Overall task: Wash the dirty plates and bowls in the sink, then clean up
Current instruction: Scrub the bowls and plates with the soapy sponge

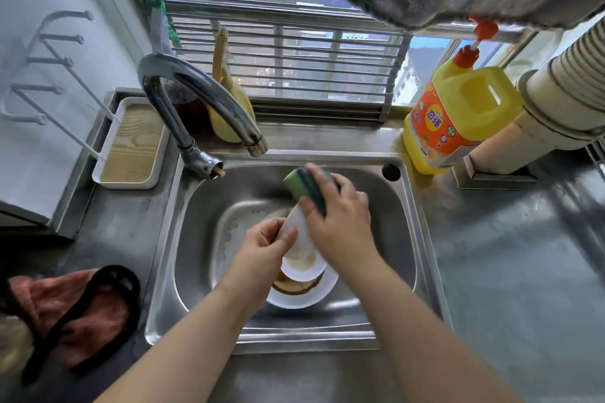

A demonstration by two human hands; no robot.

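Over the steel sink [422,249], my left hand [265,244] grips a white dish [299,232] by its edge and holds it tilted up. My right hand [340,219] holds a green sponge [307,188] against the dish's upper side. Below them in the basin lie a small white bowl [302,267] and a larger white plate [304,298], both smeared with brown residue. The curved faucet [196,98] stands at the sink's back left; no water shows from its spout.
A yellow detergent bottle [458,118] stands at the sink's back right corner, beside a pale pipe [556,101]. A white tray with a wooden base [131,144] sits on the left counter. A pink cloth with a black strap [75,314] lies at front left.
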